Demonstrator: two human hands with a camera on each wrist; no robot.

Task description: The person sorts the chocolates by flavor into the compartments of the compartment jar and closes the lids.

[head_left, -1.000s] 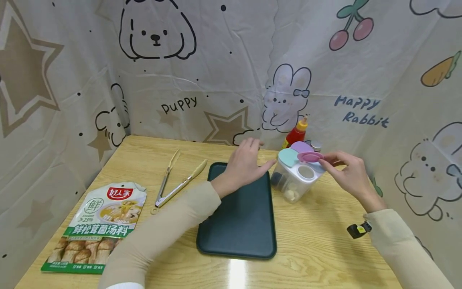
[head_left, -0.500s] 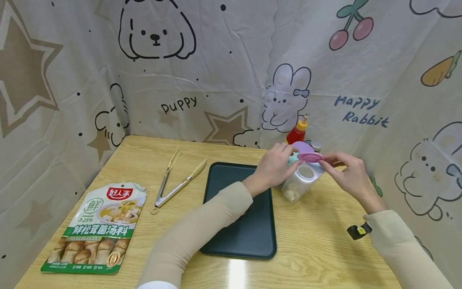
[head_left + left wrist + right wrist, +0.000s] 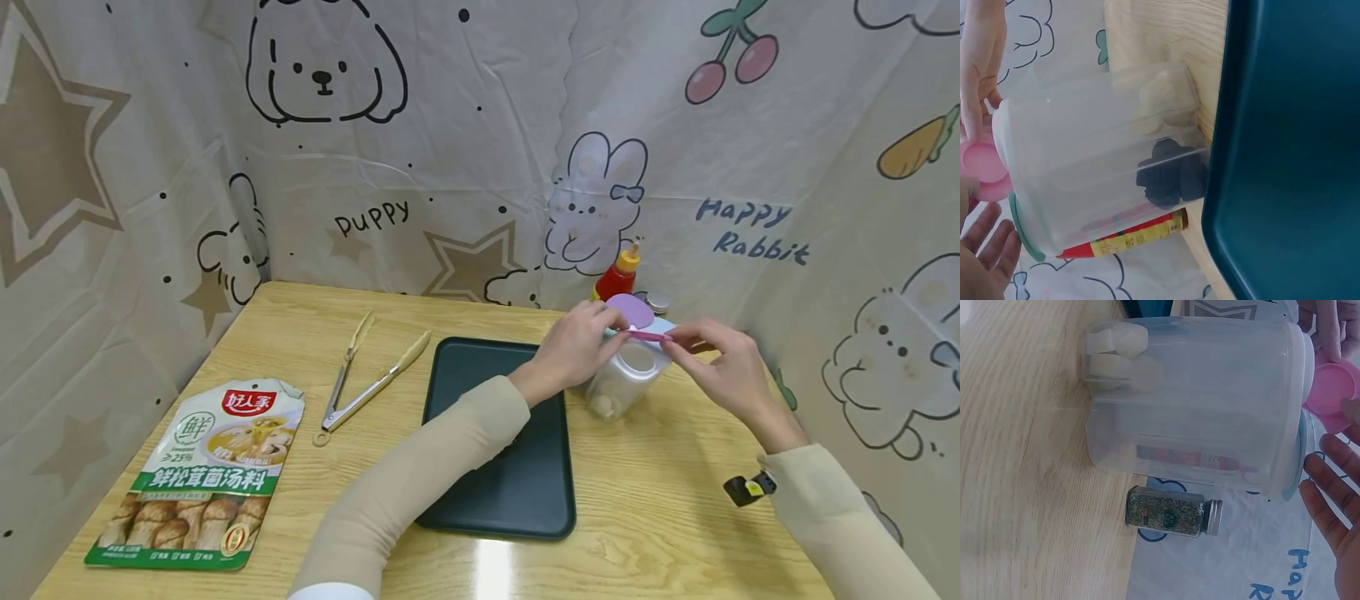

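Note:
A clear container (image 3: 617, 392) with a white top stands right of the tray. Its pink flip lid (image 3: 649, 336) is raised, and the round opening (image 3: 638, 358) in front of it is uncovered. My left hand (image 3: 573, 346) pinches the left edge of the lid, while my right hand (image 3: 720, 367) pinches the right edge. In the left wrist view, dark pieces (image 3: 1172, 175) lie in one compartment. Pale chunks (image 3: 1116, 353) fill the bottom of another in the right wrist view. The purple lid (image 3: 630, 310) lies flat behind; the mint lid (image 3: 1025, 231) is partly hidden by my left hand.
A dark tray (image 3: 495, 483) lies in the middle of the wooden table. Metal tongs (image 3: 367, 396) and a mushroom seasoning packet (image 3: 202, 475) are to its left. Behind the container stand a red sauce bottle (image 3: 617, 279) and a spice jar (image 3: 1169, 511). A printed curtain surrounds the table.
My left hand has come rightward from above the tray to the pink lid and now grips its edge. The lid has tipped to nearly edge-on. My right hand has kept its hold.

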